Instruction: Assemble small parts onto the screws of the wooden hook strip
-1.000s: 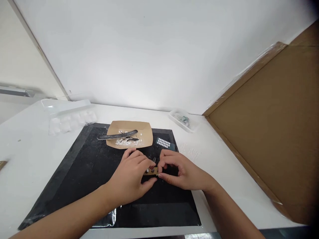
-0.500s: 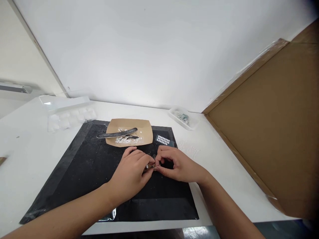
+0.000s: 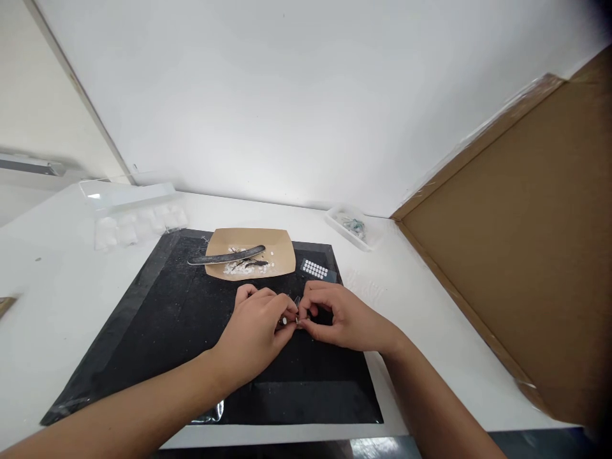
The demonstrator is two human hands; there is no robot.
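My left hand and my right hand meet fingertip to fingertip over the black mat. Both are closed in a pinch. Between them is a small piece, mostly hidden by the fingers; a white oval dot shows by my left fingertips, and a slim clear tip sticks up between the hands. Just beyond my right hand lies a dark card of white oval stickers. Behind my left hand, a brown paper tray holds white scraps, dark strips and a curved black nail file resting across its rim.
A clear plastic case with white packets stands at the back left. At the back right is a small translucent tub with bagged items. Faint clear pieces lie right of the mat. A cardboard panel rises along the right side.
The hands keep nearly the same pinch, with only slight fingertip movement around the small piece. The whole view has shifted slightly.
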